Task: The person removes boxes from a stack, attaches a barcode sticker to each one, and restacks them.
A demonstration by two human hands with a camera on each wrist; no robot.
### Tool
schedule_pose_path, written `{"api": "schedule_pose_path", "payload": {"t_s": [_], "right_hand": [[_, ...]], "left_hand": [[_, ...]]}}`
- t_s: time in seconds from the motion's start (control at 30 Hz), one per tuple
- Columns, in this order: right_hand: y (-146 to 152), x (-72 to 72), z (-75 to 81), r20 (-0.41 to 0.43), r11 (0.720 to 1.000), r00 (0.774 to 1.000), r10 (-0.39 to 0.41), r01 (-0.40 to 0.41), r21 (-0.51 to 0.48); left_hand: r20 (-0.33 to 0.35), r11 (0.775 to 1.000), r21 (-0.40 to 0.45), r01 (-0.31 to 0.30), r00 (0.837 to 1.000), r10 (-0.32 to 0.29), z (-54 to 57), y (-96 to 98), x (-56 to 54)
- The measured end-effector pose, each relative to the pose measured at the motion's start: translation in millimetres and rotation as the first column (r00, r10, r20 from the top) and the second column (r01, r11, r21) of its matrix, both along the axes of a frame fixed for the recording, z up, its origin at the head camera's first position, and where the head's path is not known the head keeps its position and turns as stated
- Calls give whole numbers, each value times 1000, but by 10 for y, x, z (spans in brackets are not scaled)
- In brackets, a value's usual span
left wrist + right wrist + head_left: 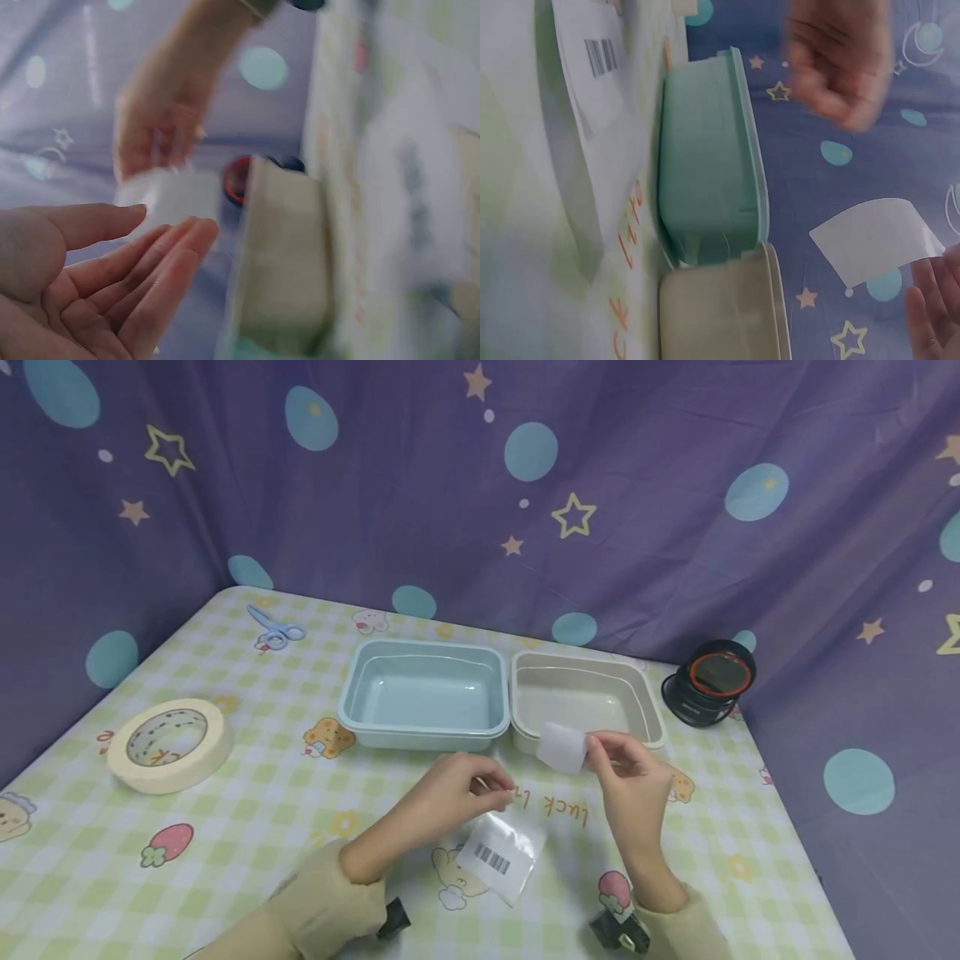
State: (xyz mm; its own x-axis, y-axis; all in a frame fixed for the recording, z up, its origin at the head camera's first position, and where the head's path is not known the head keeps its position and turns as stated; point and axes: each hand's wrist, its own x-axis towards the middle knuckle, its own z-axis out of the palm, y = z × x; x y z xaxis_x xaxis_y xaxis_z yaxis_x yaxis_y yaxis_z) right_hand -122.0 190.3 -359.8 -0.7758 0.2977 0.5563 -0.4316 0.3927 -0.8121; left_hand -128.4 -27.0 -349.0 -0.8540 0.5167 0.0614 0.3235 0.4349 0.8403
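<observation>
My right hand point(633, 789) pinches a small, thin white sheet point(561, 748) at its right edge, over the front rim of the beige bin. In the right wrist view the sheet point(877, 240) bends slightly and hangs out from the fingertips. My left hand point(453, 789) is in front of the light blue bin, holding nothing. In the left wrist view its thumb and loosely extended fingers point(161, 277) stand apart. Just below the left hand is a clear plastic bag point(504, 858) bearing a white barcode label.
The light blue bin point(425, 731) and beige bin point(651, 700) stand side by side. A masking tape roll point(168, 777) lies left, with blue scissors point(275, 631) behind it. A black cylindrical object with an orange ring point(708, 683) sits at the right back.
</observation>
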Motion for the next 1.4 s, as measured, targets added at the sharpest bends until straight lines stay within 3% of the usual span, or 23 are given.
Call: {"api": "schedule_pose_path", "payload": {"t_s": [0.17, 0.33, 0.53, 0.73, 0.83, 0.93, 1.0, 1.1, 1.23, 1.33, 1.4], "right_hand": [[-96, 26, -45, -68, 990, 998, 14, -4, 142], [-150, 48, -66, -204, 970, 978, 54, -3, 243], [-174, 42, -87, -374, 944, 919, 128, 2, 329], [-198, 11, -90, -508, 904, 846, 161, 81, 420], [-216, -5, -98, -554, 898, 809, 196, 78, 433], [-229, -11, -112, -568, 900, 793, 222, 58, 433], [-229, -10, -120, -559, 902, 798, 225, 46, 429], [-203, -7, -148, -508, 921, 832, 224, -11, 389], [-134, 4, -174, -383, 962, 910, 159, -54, 269], [-86, 12, -161, -248, 983, 966, 68, -22, 182], [-52, 10, -146, -137, 992, 990, 20, -3, 124]], "left_hand": [[78, 985, 170, 24, 996, -38, 161, 146, -4], [118, 970, 245, 13, 992, -43, 212, 245, -22], [141, 947, 321, -30, 990, -17, 220, 290, -34], [125, 934, 354, -51, 992, 7, 204, 287, -38], [117, 931, 360, -65, 993, 24, 193, 290, -41], [107, 930, 361, -75, 994, 39, 180, 294, -39], [96, 930, 360, -76, 994, 44, 172, 295, -37], [89, 934, 349, -80, 995, 52, 165, 294, -31], [94, 943, 318, -100, 993, 74, 164, 295, -23], [97, 948, 299, -110, 992, 85, 158, 299, -17], [94, 951, 291, -110, 992, 86, 150, 302, -15]]}}
